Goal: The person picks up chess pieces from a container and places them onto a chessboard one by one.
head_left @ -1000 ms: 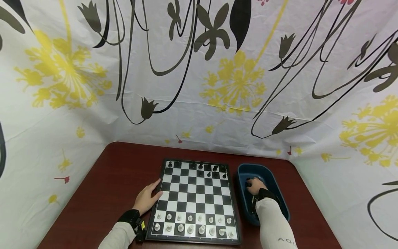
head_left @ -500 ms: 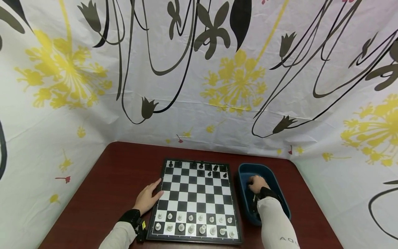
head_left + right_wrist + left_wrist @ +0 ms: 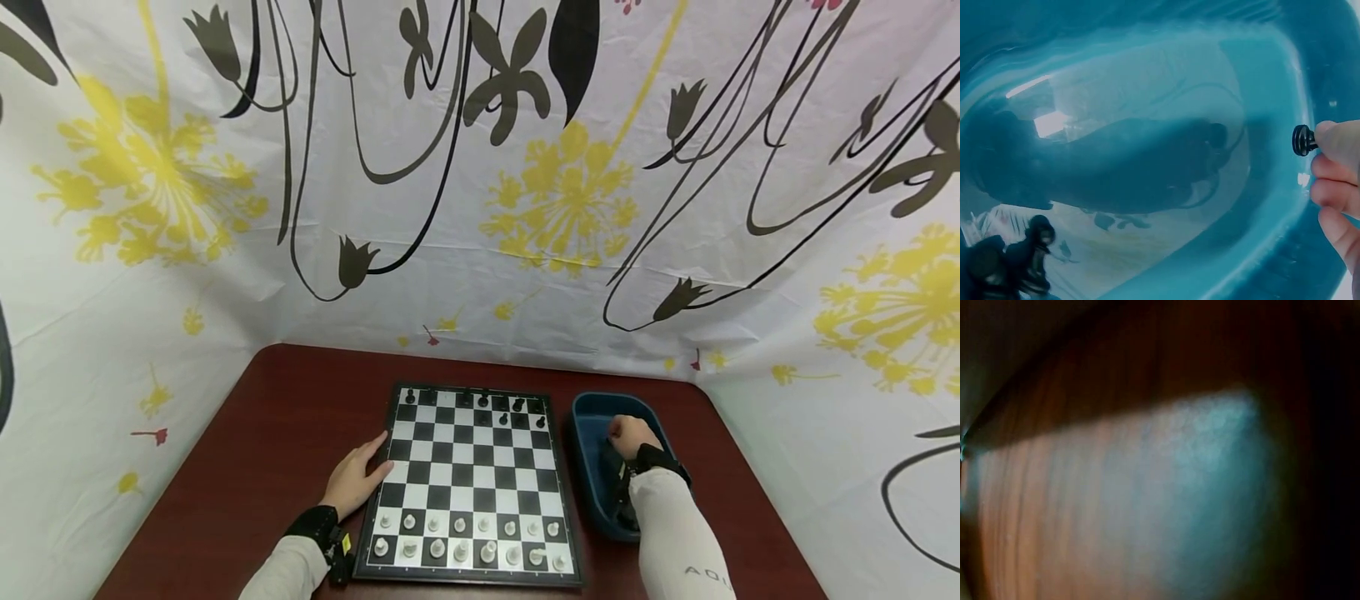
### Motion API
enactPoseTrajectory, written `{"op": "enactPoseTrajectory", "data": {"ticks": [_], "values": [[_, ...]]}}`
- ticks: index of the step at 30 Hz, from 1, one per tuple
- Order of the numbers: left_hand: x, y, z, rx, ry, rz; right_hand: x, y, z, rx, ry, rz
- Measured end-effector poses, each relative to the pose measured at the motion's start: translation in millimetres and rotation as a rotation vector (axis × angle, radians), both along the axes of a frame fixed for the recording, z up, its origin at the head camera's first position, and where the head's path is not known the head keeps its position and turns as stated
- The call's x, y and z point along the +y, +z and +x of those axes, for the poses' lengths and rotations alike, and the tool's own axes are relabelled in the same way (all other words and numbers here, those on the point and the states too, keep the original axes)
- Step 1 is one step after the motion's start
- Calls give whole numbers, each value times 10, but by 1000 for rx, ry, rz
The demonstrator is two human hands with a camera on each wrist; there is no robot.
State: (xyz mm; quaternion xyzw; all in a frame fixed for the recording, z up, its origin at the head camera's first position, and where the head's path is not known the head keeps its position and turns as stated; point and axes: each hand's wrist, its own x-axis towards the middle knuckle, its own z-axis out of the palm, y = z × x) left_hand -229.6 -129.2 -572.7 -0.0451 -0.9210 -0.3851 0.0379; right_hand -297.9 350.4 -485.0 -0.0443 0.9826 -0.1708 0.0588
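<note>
Dark red-brown table (image 3: 247, 467), black-and-white chequered board (image 3: 468, 475) with a black frame, white pieces (image 3: 461, 546) near, black pieces (image 3: 510, 408) far, deep blue tub (image 3: 592, 412), white curtain (image 3: 480, 183) with yellow blooms and black stems

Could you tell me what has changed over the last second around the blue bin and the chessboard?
The right hand has lifted from low in the blue bin toward its far end, now pinching a black chess piece. The left hand stays resting at the chessboard edge; the pieces on the board have not moved.
</note>
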Motion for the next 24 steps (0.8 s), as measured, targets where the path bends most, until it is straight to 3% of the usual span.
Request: {"op": "enactPoseTrajectory", "data": {"ticks": [6,17,24], "values": [[-2,12,8,6,-5,6,-13,188,-5,15,35,5],[-11,-14,5,21,-20,7,-111,480,-167,35,13,33],[-12,-17,6,50,-17,3,-259,631,-278,57,57,58]]}}
